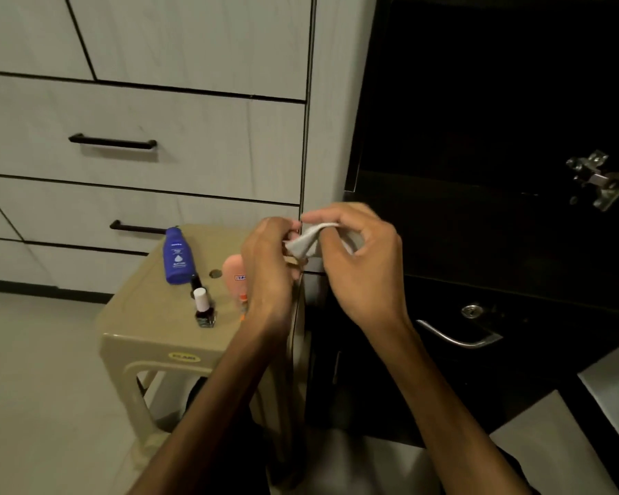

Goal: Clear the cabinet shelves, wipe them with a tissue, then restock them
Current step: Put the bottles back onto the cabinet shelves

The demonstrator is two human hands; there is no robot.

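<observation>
Both hands hold a white tissue (pixel 310 237) in front of the dark open cabinet (pixel 479 216). My left hand (pixel 268 266) pinches its left end, and my right hand (pixel 358 259) grips its right end. A blue lotion bottle (pixel 177 257), a dark nail polish bottle with a white cap (pixel 203 309) and a pink tube (pixel 236 276) stand on a beige plastic stool (pixel 151 316) to the left. The cabinet shelves are dark and their contents cannot be made out.
White drawers with black handles (pixel 112 141) fill the wall on the left. A metal hinge (pixel 601 180) sits at the cabinet's right side. A lower black door carries a curved metal handle (pixel 458 337) and a lock (pixel 472 311). Pale floor lies at the left.
</observation>
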